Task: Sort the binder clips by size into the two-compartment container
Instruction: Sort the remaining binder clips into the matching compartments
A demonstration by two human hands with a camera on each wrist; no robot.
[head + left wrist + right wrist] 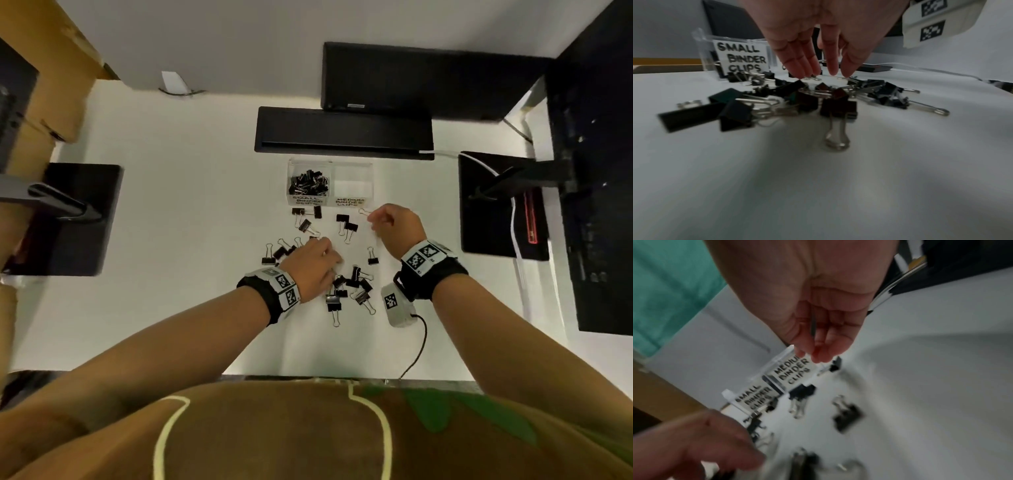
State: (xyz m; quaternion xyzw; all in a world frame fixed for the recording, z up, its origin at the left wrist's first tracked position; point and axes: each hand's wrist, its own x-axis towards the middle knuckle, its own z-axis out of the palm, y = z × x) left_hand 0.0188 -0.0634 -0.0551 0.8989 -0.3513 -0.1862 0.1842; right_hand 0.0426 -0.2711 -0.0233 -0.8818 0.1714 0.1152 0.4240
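Observation:
A clear two-compartment container [330, 200] stands on the white table. Its left part, labelled SMALL BINDER CLIPS [742, 58], holds several small black clips [308, 185]. The right part, labelled MEDIUM BINDER CLIPS [792, 372], shows no clips. Loose black binder clips [349, 284] [838, 108] lie scattered in front of it. My left hand [330, 260] [824, 73] reaches down with straight fingers, and its tips touch wire handles in the pile. My right hand [371, 219] [813, 356], close to the medium compartment's front, pinches a binder clip [835, 364] whose wire loop [363, 211] sticks out.
A flat black bar [342, 132] lies just behind the container. Black stand bases sit at the left [68, 219] and right [496, 205]. Cardboard boxes [51, 85] rise at the far left. The table's front edge [308, 377] runs close to my body.

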